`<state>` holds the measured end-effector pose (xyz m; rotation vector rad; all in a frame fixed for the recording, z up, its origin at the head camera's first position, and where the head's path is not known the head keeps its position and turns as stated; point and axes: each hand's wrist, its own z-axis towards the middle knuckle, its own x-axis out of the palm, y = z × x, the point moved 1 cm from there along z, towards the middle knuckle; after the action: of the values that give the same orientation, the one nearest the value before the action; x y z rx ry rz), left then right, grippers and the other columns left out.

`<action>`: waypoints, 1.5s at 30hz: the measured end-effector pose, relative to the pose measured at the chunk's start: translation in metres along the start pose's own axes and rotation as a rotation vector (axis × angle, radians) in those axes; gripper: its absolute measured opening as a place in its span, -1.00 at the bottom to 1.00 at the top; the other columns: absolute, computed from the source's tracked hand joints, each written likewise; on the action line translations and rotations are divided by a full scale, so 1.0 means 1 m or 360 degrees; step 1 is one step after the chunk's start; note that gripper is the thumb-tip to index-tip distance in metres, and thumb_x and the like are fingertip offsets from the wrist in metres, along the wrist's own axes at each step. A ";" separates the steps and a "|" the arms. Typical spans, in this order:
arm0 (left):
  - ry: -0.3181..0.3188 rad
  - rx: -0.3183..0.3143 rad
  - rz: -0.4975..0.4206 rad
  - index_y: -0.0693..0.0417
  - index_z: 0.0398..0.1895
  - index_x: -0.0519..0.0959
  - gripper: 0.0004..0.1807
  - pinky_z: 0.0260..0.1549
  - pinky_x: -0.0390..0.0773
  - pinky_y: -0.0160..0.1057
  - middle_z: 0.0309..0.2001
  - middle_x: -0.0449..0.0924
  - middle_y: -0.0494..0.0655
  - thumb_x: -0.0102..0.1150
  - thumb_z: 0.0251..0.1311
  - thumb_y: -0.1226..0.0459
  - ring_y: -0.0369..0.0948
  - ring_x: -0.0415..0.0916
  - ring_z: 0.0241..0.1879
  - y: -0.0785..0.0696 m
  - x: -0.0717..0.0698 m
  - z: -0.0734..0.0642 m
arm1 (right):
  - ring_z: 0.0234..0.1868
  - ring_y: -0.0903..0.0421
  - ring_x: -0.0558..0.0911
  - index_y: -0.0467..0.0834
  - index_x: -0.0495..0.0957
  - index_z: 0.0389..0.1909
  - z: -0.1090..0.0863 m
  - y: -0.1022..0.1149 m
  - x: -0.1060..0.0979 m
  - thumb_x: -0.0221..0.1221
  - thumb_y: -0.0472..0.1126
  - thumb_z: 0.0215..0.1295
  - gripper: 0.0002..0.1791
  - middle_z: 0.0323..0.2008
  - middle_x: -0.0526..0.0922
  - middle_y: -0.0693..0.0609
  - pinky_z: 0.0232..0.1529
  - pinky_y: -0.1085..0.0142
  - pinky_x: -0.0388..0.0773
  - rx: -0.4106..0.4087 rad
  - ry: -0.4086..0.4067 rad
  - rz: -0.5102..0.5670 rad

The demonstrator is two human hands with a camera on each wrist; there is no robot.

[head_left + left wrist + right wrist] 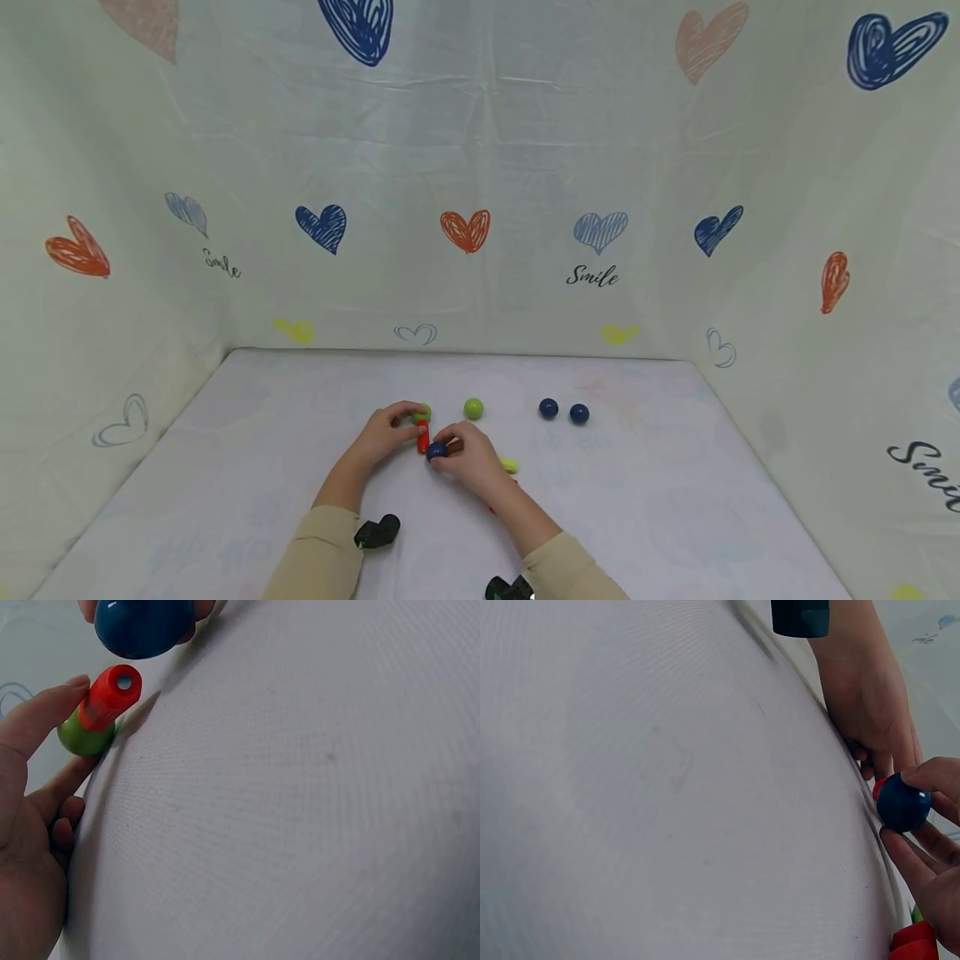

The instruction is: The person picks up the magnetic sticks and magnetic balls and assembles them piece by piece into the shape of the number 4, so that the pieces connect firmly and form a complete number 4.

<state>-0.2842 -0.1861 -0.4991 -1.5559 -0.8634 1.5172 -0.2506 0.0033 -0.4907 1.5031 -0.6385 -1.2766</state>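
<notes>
My left hand pinches a red rod joined to a green ball between thumb and fingers. In the left wrist view the rod's near end shows a small round socket, and it points toward a dark blue ball. My right hand holds that blue ball between thumb and fingertips, close to the free end of the red rod. A narrow gap separates ball and rod in the left wrist view. From the right wrist view, the ball hides most of the rod.
Behind the hands on the white table lie a loose green ball and two blue balls. A yellow-green rod is partly covered by my right hand, and red pieces lie near that wrist. A heart-printed cloth rises behind.
</notes>
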 end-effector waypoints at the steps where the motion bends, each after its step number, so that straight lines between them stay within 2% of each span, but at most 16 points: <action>1: 0.0000 0.0003 -0.0003 0.09 -0.05 0.64 -0.72 0.30 0.18 0.14 0.12 0.55 0.06 0.32 0.14 0.36 0.11 0.29 0.29 0.000 0.000 0.000 | -0.18 0.11 0.62 -0.16 0.61 -0.20 0.000 0.000 0.000 0.41 -0.33 0.07 -0.73 -0.21 0.51 0.08 -0.23 0.33 0.58 0.0001 0.0000 -0.0001; 13: -0.0009 0.0059 0.0010 0.12 -0.06 0.63 -0.73 0.28 0.19 0.17 0.11 0.55 0.09 0.33 0.15 0.32 0.11 0.31 0.26 -0.001 -0.002 0.001 | -0.22 0.16 0.61 -0.13 0.61 -0.20 -0.001 0.000 0.007 0.42 -0.32 0.08 -0.74 -0.24 0.50 0.12 -0.21 0.37 0.57 -0.0050 0.0016 -0.0034; 20: -0.0004 0.0041 -0.0003 0.09 -0.05 0.63 -0.73 0.29 0.19 0.16 0.13 0.54 0.08 0.32 0.16 0.34 0.11 0.28 0.29 -0.001 -0.002 0.002 | -0.24 0.17 0.61 -0.16 0.61 -0.20 0.000 0.002 0.008 0.41 -0.35 0.07 -0.73 -0.26 0.49 0.11 -0.19 0.39 0.55 -0.0081 0.0006 -0.0030; 25: 0.0005 0.0069 -0.0019 0.09 -0.04 0.63 -0.73 0.29 0.17 0.16 0.13 0.54 0.08 0.31 0.16 0.36 0.11 0.28 0.30 -0.001 -0.004 0.003 | -0.23 0.17 0.59 -0.17 0.61 -0.20 0.000 0.003 0.008 0.42 -0.35 0.06 -0.73 -0.26 0.48 0.10 -0.16 0.38 0.56 -0.0084 0.0001 -0.0052; 37: 0.0054 0.0059 0.0025 0.12 0.09 0.61 -0.65 0.30 0.18 0.13 0.23 0.47 0.15 0.28 0.22 0.30 0.14 0.24 0.32 0.002 -0.006 0.005 | -0.28 0.20 0.56 -0.14 0.61 -0.25 0.005 0.001 0.013 0.43 -0.31 0.06 -0.75 -0.30 0.49 0.12 -0.21 0.39 0.54 -0.0028 -0.0072 -0.0103; 40: 0.0072 0.0039 -0.0001 0.10 0.12 0.60 -0.61 0.31 0.16 0.12 0.26 0.44 0.14 0.28 0.21 0.30 0.14 0.21 0.34 0.002 -0.006 0.004 | -0.29 0.21 0.54 -0.13 0.61 -0.25 0.005 0.000 0.015 0.43 -0.28 0.07 -0.76 -0.30 0.49 0.13 -0.23 0.39 0.54 0.0005 -0.0093 -0.0131; 45: 0.0094 0.0062 -0.0028 0.07 0.21 0.53 -0.53 0.30 0.15 0.15 0.30 0.40 0.14 0.30 0.21 0.28 0.14 0.16 0.37 0.005 -0.006 0.000 | -0.31 0.23 0.50 -0.11 0.61 -0.26 0.003 -0.001 0.017 0.44 -0.26 0.06 -0.76 -0.31 0.51 0.15 -0.25 0.40 0.52 0.0073 -0.0138 -0.0132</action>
<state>-0.2851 -0.1935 -0.5009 -1.5534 -0.8072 1.4599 -0.2479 -0.0124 -0.4979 1.5319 -0.6712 -1.4052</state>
